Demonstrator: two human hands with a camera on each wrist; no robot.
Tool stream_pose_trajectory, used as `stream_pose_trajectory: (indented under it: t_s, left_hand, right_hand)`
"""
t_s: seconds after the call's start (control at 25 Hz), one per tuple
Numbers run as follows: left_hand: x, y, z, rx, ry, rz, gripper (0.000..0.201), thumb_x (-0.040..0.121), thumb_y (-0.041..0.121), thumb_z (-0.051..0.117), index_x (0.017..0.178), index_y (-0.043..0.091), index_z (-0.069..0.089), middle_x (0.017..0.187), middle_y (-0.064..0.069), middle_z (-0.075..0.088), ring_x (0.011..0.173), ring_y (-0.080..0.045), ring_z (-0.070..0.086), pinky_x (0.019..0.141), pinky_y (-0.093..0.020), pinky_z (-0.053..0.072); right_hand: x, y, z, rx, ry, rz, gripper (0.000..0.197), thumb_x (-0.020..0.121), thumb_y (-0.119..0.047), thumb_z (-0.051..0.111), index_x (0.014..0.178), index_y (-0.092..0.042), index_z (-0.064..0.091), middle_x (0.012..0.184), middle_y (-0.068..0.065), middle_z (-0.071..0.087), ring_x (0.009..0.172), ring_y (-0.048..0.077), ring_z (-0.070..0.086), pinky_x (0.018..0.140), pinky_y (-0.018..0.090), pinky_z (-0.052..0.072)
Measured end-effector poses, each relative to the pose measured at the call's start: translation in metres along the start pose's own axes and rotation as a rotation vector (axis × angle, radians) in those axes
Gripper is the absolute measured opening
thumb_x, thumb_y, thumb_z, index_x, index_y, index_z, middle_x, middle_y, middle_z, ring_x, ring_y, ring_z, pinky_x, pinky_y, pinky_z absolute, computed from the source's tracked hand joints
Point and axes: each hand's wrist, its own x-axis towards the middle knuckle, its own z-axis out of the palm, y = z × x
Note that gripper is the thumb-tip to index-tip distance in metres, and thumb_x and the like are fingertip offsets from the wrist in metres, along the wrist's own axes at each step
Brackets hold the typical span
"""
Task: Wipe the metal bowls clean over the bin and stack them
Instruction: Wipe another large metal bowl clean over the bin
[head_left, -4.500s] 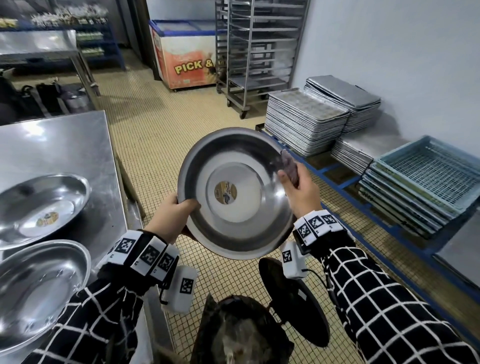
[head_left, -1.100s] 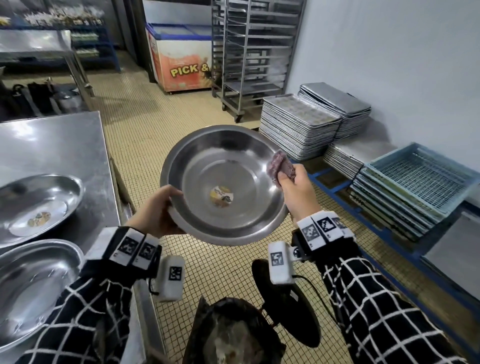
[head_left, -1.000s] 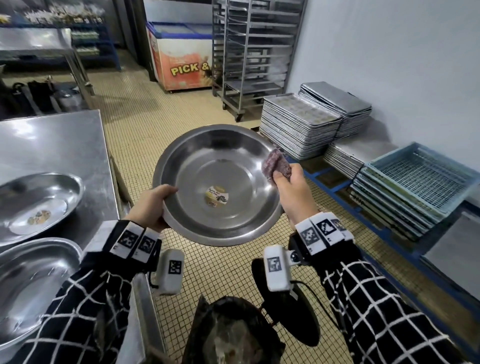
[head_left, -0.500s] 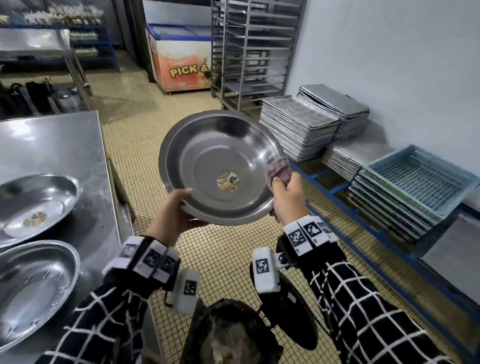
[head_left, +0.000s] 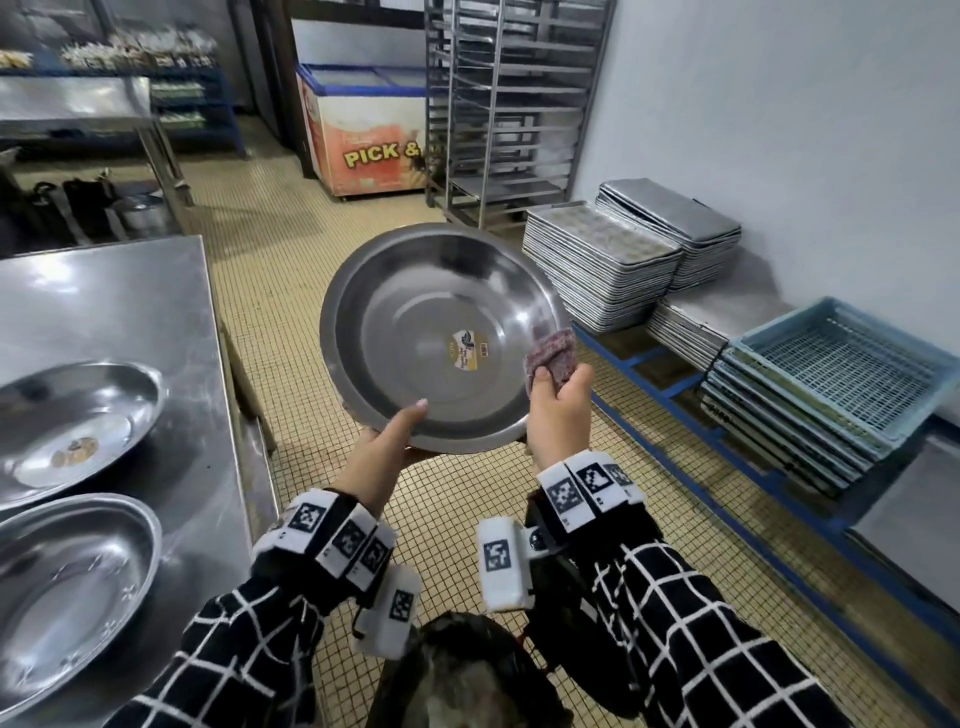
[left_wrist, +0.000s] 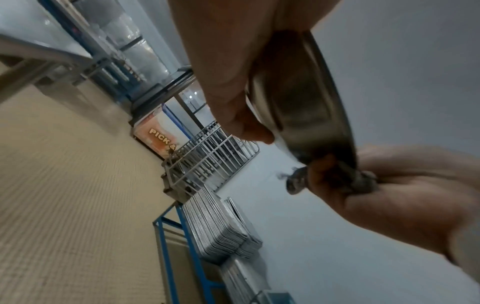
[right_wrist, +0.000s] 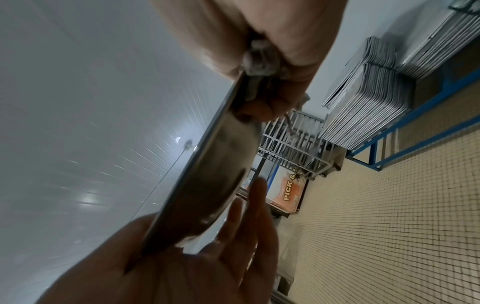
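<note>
I hold a large metal bowl (head_left: 415, 312) tilted up toward me, its label sticker facing me, above the black-lined bin (head_left: 467, 675). My left hand (head_left: 410, 426) grips the bowl's lower rim, thumb inside and fingers behind. My right hand (head_left: 556, 379) pinches a reddish cloth (head_left: 553, 356) over the right rim. In the left wrist view the left hand (left_wrist: 233, 82) holds the bowl (left_wrist: 306, 98) edge-on. The right wrist view shows the right hand (right_wrist: 259, 41) clamping the cloth (right_wrist: 262, 59) on the bowl's (right_wrist: 215, 174) rim.
Two more metal bowls (head_left: 72, 415) (head_left: 67, 582) lie side by side on the steel table (head_left: 130, 301) at my left. Stacked baking trays (head_left: 597, 265) and blue crates (head_left: 831, 379) sit on a low blue rack at the right. A trolley rack (head_left: 504, 104) stands behind.
The bowl has tipped up from nearly flat to facing me. My left hand moved from the left rim to the lower rim. The cloth slid down the right rim.
</note>
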Motion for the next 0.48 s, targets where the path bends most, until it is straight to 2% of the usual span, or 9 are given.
stream_pose_trajectory:
  t_s: [0.04,0.12,0.16,0.24,0.28,0.36,0.44,0.48]
  left_hand:
    - [-0.001,0.009,-0.009,0.005,-0.065,0.047,0.041,0.090,0.033,0.054,0.120,0.005,0.051,0.108,-0.012,0.066,0.089,-0.020,0.068,0.072,-0.030,0.057]
    - [0.003,0.030,-0.031,-0.048,-0.127,0.115,0.037,0.093,0.037,0.045,0.115,0.010,0.057,0.097,-0.005,0.070,0.083,-0.019,0.069,0.066,-0.031,0.057]
    - [0.005,0.040,-0.038,-0.056,-0.112,0.109,0.034,0.095,0.035,0.041,0.107,0.011,0.061,0.088,-0.003,0.072,0.078,-0.019,0.070,0.065,-0.032,0.056]
    - [0.009,0.052,-0.044,0.005,-0.036,0.047,0.031,0.095,0.031,0.045,0.099,0.009,0.065,0.075,-0.003,0.073,0.067,-0.020,0.070,0.067,-0.035,0.054]
    - [0.013,0.052,-0.045,0.031,0.024,0.037,0.027,0.093,0.029,0.050,0.097,0.008,0.066,0.071,-0.003,0.073,0.063,-0.020,0.069,0.069,-0.037,0.052]
    - [0.019,0.049,-0.039,-0.037,0.149,0.114,0.015,0.091,0.024,0.056,0.094,0.012,0.064,0.070,0.000,0.073,0.061,-0.018,0.069,0.069,-0.036,0.051]
    - [0.017,0.041,-0.021,-0.167,0.246,0.181,0.009,0.092,0.023,0.056,0.095,0.017,0.061,0.077,0.003,0.073,0.070,-0.015,0.069,0.070,-0.034,0.051]
    - [0.014,0.035,-0.009,-0.224,0.263,0.182,0.011,0.093,0.025,0.055,0.099,0.017,0.059,0.085,0.002,0.072,0.078,-0.015,0.069,0.071,-0.033,0.052]
  right_hand:
    - [0.006,-0.003,-0.008,-0.024,-0.019,-0.022,0.024,0.099,-0.018,0.042,0.122,-0.012,0.038,0.105,0.002,0.056,0.084,0.011,0.057,0.059,0.017,0.042]
    - [0.017,-0.011,-0.026,-0.128,-0.105,-0.091,0.021,0.098,-0.019,0.044,0.119,-0.015,0.043,0.102,-0.002,0.058,0.087,0.011,0.057,0.061,0.017,0.039]
    - [0.022,-0.014,-0.032,-0.189,-0.164,-0.122,0.019,0.098,-0.020,0.045,0.116,-0.017,0.045,0.101,-0.003,0.058,0.088,0.009,0.057,0.062,0.017,0.038]
    - [0.024,-0.019,-0.037,-0.247,-0.226,-0.170,0.015,0.098,-0.022,0.044,0.113,-0.019,0.046,0.102,-0.003,0.059,0.090,0.008,0.057,0.067,0.020,0.040]
    - [0.023,-0.020,-0.035,-0.238,-0.209,-0.195,0.014,0.099,-0.022,0.044,0.112,-0.017,0.045,0.102,-0.001,0.058,0.090,0.011,0.057,0.068,0.021,0.040]
    - [0.019,-0.020,-0.029,-0.189,-0.112,-0.243,0.019,0.099,-0.022,0.043,0.115,-0.011,0.044,0.104,0.001,0.057,0.088,0.012,0.055,0.067,0.016,0.041]
    - [0.009,-0.017,-0.016,-0.086,-0.030,-0.222,0.027,0.100,-0.020,0.041,0.123,-0.007,0.039,0.106,0.001,0.053,0.085,0.007,0.054,0.060,0.004,0.040]
    - [0.002,-0.015,-0.009,-0.017,-0.010,-0.183,0.029,0.100,-0.020,0.040,0.126,-0.008,0.036,0.106,-0.001,0.051,0.085,0.003,0.053,0.058,0.001,0.041]
